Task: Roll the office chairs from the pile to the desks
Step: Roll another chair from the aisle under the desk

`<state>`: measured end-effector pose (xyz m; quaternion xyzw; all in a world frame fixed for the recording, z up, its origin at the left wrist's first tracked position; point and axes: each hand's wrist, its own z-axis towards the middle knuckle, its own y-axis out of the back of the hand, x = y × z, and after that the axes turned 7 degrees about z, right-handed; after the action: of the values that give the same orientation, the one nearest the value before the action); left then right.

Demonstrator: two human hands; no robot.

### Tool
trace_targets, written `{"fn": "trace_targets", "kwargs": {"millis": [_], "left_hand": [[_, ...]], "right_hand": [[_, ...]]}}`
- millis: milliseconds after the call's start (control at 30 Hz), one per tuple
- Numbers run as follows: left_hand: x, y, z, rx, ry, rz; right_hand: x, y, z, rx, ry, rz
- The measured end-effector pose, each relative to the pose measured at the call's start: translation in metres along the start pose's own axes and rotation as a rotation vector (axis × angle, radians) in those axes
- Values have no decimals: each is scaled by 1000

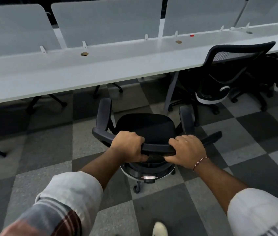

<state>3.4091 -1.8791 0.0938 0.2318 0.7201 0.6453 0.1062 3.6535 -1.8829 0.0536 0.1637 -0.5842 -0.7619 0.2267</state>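
Black plastic is being gripped on both sides: the top rail of the office chair is being clasped by the left hand and the right hand, fingers curled over its front edge and thumbs tucked underneath, the two hands set a little apart along the rail. A thin red-and-white bracelet is being worn on the right wrist, and pale rolled sleeves are being shown on both forearms. The chair is being held just short of the long grey desk, its seat facing the desk edge, the armrests flanking the seat, its wheeled base standing on the grey checkered carpet. Off to the right, a second chair with a mesh back is being seen already tucked under the same desk. Frosted divider panels are being carried along the desk's far edge, and a light shoe is being caught at the very bottom of the view.
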Motion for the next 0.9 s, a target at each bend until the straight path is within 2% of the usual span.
{"fn": "trace_targets", "kwargs": {"millis": [400,900], "left_hand": [[10,12,88,28,173,41],[77,12,224,-54,199,41]], "right_hand": [[-88,-19,82,-13,139,51],[-181,-64,216,-20,170,80]]}}
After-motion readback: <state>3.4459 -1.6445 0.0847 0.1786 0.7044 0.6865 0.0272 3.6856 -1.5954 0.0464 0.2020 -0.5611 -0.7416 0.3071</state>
